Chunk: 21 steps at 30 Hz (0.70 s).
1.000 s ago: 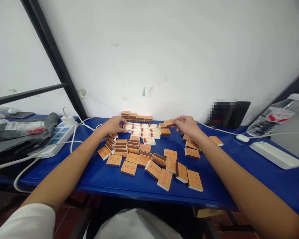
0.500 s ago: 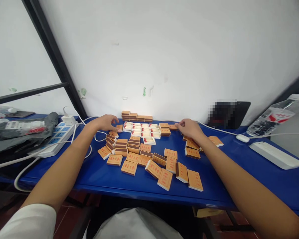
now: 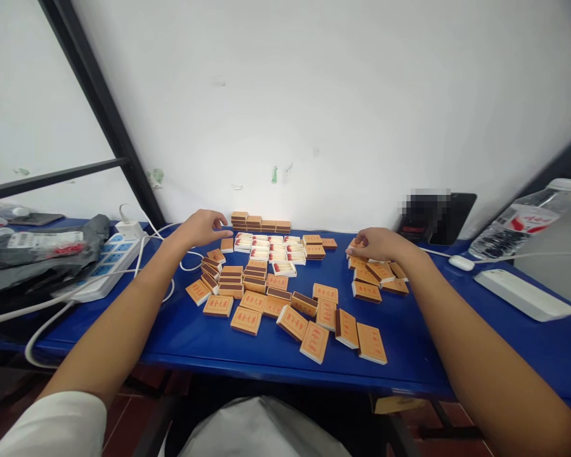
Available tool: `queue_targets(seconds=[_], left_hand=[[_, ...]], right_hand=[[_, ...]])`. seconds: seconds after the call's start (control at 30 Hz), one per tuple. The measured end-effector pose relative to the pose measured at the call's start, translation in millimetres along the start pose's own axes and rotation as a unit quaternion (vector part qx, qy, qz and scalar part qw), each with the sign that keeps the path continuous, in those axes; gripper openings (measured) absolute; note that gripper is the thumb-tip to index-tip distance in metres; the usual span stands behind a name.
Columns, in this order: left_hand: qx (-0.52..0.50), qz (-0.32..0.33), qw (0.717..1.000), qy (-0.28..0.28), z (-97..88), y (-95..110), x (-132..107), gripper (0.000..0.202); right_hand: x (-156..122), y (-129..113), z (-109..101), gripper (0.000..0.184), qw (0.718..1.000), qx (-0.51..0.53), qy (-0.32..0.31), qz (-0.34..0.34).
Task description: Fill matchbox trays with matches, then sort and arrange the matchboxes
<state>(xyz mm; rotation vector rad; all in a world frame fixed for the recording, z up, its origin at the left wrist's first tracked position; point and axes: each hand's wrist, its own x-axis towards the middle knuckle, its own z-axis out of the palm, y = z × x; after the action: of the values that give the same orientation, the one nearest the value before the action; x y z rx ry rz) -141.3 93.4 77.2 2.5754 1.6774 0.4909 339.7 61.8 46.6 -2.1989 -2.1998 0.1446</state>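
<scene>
My left hand [image 3: 204, 227] hovers at the left end of the rows, thumb and fingers apart and nothing in them. Just below its thumb lies a single matchbox [image 3: 227, 245]. At the right cluster, my right hand [image 3: 375, 244] has its thumb and fingers closed on the edge of a matchbox [image 3: 353, 247]. More matchboxes [image 3: 367, 291] are heaped under and in front of that hand. Between the hands sit open match trays [image 3: 282, 269] with red-headed matches showing. Beside them, closed matchboxes [image 3: 315, 252] are stacked, with one more matchbox [image 3: 330, 244] at their right end.
A low wall of matchboxes [image 3: 261, 223] stands against the white wall. Loose matchboxes [image 3: 315, 342] spread toward the front of the blue table [image 3: 195, 346]. Left are a power strip [image 3: 111, 266] and cables; right, a plastic bottle [image 3: 518, 222], a white block [image 3: 525, 295] and a dark tablet-like object [image 3: 458, 218].
My right hand has left the matchbox at the end of the stacked row and moved right to the cluster, closing on another one. My left hand has risen slightly off its matchbox.
</scene>
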Motion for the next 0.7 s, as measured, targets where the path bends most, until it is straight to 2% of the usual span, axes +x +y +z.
queue_targets(seconds=[0.13,0.3,0.53,0.7], left_hand=[[0.011,0.018,0.999,0.028,0.1,7,-1,0.04],[0.012,0.041,0.998,0.052,-1.4,15,-3,0.036],[-0.007,0.052,0.997,0.062,-1.4,19,-4,0.033],[0.002,0.07,0.994,0.084,1.1,19,-3,0.032]], right_hand=[[-3,5,-4,0.035,0.999,0.01,-0.042,0.014],[-8,14,-13,0.032,0.996,0.046,-0.078,-0.002],[-13,17,-12,0.066,0.993,0.064,-0.099,-0.021],[-12,9,-10,0.067,0.993,0.034,-0.104,-0.046]])
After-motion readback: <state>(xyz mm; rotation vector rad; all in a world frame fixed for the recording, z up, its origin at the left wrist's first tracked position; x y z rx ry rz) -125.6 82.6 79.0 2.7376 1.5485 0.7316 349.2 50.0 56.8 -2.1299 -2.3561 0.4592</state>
